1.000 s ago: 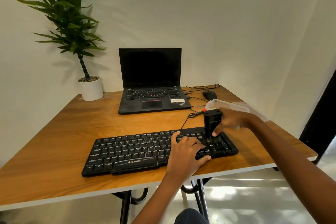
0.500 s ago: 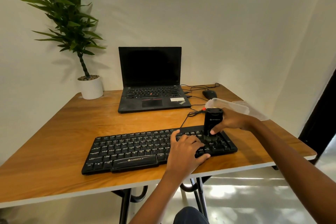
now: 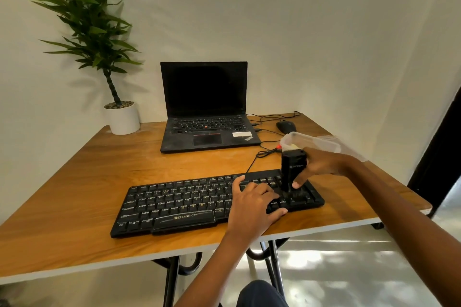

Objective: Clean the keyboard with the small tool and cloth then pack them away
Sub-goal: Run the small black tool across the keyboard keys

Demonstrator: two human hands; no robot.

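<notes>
Right hand (image 3: 321, 167) wraps the small black upright cleaning tool (image 3: 293, 167), tip on the right-end keys of the flat black plastic keyboard (image 3: 179, 204), table's 6 o'clock. Left hand (image 3: 252, 203) rests flat, holding nothing, steadying it. Best: short strokes, tool vertical.

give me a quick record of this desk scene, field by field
surface: wooden table
task object: black flat keyboard, near the front edge
right hand: grips small black upright cleaning tool, tip on the keyboard's right end
left hand: rests on the keys beside the tool
behind: open black laptop, black mouse, clear plastic container, white potted plant
</notes>
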